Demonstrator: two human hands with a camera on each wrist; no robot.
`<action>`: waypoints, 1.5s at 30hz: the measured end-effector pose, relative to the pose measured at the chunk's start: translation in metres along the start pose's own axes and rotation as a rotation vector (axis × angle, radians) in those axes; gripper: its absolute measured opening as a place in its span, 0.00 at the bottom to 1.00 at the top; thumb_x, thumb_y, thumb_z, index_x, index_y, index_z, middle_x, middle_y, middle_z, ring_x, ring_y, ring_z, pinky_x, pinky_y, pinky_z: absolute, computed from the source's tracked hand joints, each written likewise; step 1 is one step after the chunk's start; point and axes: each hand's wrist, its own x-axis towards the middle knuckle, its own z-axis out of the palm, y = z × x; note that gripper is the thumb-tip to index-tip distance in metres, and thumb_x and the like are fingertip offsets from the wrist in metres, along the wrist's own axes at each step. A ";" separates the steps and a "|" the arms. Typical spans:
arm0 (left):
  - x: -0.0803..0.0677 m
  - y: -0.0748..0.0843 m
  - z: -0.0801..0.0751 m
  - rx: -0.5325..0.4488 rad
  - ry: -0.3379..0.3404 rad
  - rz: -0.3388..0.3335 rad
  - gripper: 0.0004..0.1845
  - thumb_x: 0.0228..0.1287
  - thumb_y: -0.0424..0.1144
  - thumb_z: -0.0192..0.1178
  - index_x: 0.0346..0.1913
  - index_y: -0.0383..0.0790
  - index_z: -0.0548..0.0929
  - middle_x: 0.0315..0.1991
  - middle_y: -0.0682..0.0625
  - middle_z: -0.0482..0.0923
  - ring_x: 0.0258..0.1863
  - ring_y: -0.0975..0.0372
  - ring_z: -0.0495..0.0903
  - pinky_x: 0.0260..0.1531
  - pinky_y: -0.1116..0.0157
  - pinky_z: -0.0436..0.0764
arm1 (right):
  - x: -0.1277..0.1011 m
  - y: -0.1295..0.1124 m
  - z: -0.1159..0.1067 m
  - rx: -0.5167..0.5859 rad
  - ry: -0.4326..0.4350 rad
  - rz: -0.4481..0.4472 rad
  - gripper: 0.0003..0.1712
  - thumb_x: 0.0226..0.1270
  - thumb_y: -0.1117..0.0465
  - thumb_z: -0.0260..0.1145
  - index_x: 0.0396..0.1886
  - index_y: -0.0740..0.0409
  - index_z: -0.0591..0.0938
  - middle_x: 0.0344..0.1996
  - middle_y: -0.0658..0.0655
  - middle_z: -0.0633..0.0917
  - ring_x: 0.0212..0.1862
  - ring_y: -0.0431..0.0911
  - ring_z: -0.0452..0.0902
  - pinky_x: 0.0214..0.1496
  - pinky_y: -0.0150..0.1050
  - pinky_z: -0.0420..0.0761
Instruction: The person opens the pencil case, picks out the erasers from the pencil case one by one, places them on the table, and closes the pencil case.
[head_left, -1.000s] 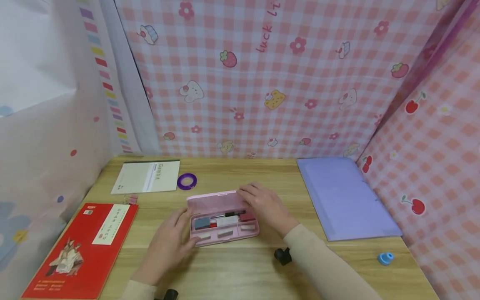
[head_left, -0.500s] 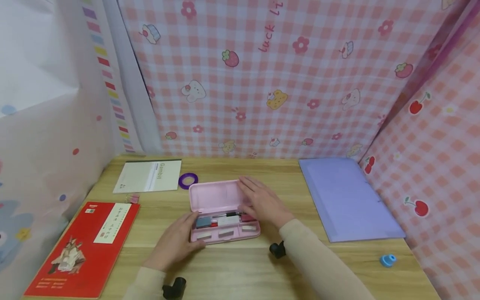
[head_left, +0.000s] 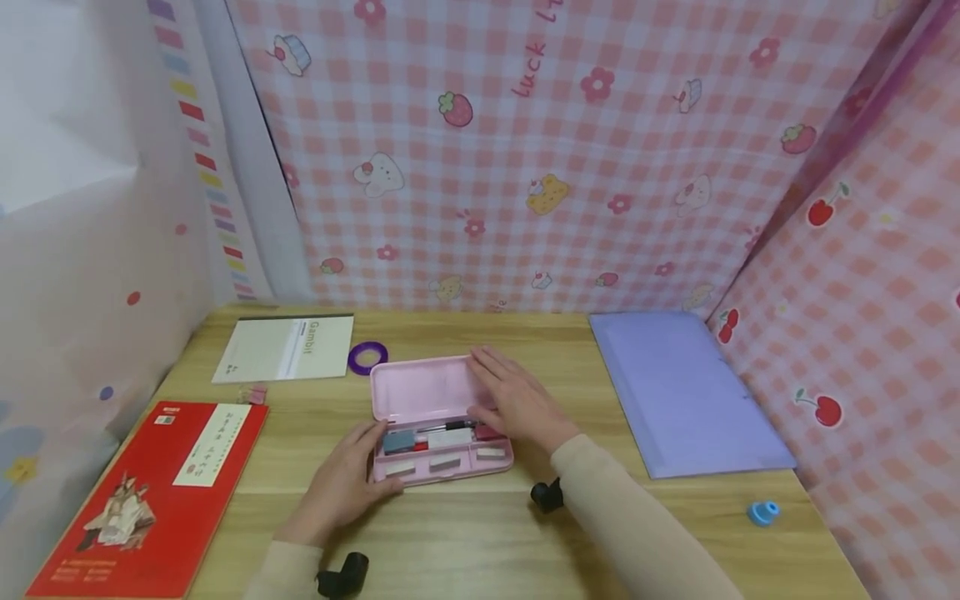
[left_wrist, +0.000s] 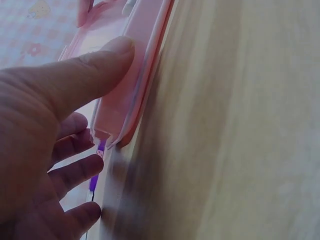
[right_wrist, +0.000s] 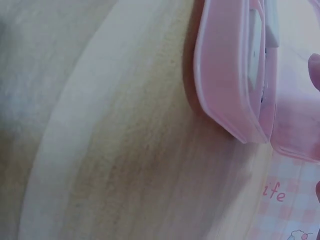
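Note:
A pink pencil case (head_left: 442,478) stands with its lid (head_left: 427,389) raised in the head view. Inside lie a blue-grey block (head_left: 399,442), a white block (head_left: 451,437), a dark red block (head_left: 487,432) and a black pen (head_left: 455,426). Small pale pieces (head_left: 445,463) sit in the front compartments. My left hand (head_left: 342,477) holds the case's left end, its thumb (left_wrist: 107,65) along the front wall in the left wrist view. My right hand (head_left: 517,400) grips the lid's right edge, fingers at the top and thumb on the inner side.
Left of the case lie a red book (head_left: 142,508), a pink binder clip (head_left: 257,395) and a Gambit notepad (head_left: 288,350). A purple tape ring (head_left: 367,358) is behind it. To the right are a lilac folder (head_left: 690,400) and a small blue cap-like piece (head_left: 763,513).
The right hand has swung the lid up and back, so its pink inside now shows fully. My left hand stays at the case's left end, its thumb slightly shifted.

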 end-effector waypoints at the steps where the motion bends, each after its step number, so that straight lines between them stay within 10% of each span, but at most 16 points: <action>1: 0.001 0.000 0.000 0.002 -0.002 0.005 0.52 0.46 0.53 0.74 0.72 0.36 0.62 0.69 0.39 0.61 0.67 0.44 0.62 0.64 0.43 0.64 | 0.000 0.000 0.000 0.002 0.006 -0.001 0.45 0.66 0.40 0.62 0.74 0.59 0.59 0.75 0.57 0.55 0.76 0.49 0.43 0.76 0.41 0.45; 10: 0.001 -0.002 0.004 -0.060 0.010 -0.009 0.54 0.42 0.50 0.77 0.71 0.32 0.61 0.68 0.37 0.60 0.65 0.43 0.65 0.63 0.45 0.66 | -0.007 -0.011 -0.003 -0.019 0.069 -0.040 0.44 0.65 0.40 0.62 0.74 0.54 0.60 0.75 0.54 0.56 0.75 0.48 0.45 0.74 0.52 0.50; 16: 0.003 -0.005 0.007 -0.139 0.047 -0.033 0.56 0.38 0.51 0.79 0.71 0.32 0.62 0.68 0.36 0.60 0.63 0.42 0.66 0.62 0.44 0.67 | -0.013 -0.034 -0.006 0.059 0.146 -0.180 0.38 0.64 0.42 0.64 0.68 0.57 0.70 0.66 0.55 0.71 0.68 0.47 0.64 0.70 0.45 0.65; 27: 0.007 -0.014 0.008 -0.203 0.008 -0.122 0.59 0.35 0.60 0.78 0.71 0.36 0.64 0.67 0.38 0.61 0.65 0.44 0.64 0.63 0.44 0.65 | -0.022 -0.033 0.015 0.282 -0.107 0.046 0.23 0.62 0.46 0.68 0.54 0.52 0.83 0.42 0.45 0.81 0.40 0.39 0.68 0.41 0.32 0.73; 45: 0.008 -0.017 0.010 -0.206 0.024 -0.098 0.59 0.35 0.60 0.77 0.70 0.36 0.64 0.67 0.39 0.62 0.65 0.45 0.64 0.64 0.45 0.65 | -0.022 -0.036 0.022 0.325 -0.119 0.125 0.21 0.63 0.48 0.68 0.53 0.50 0.84 0.44 0.45 0.80 0.45 0.38 0.70 0.51 0.36 0.77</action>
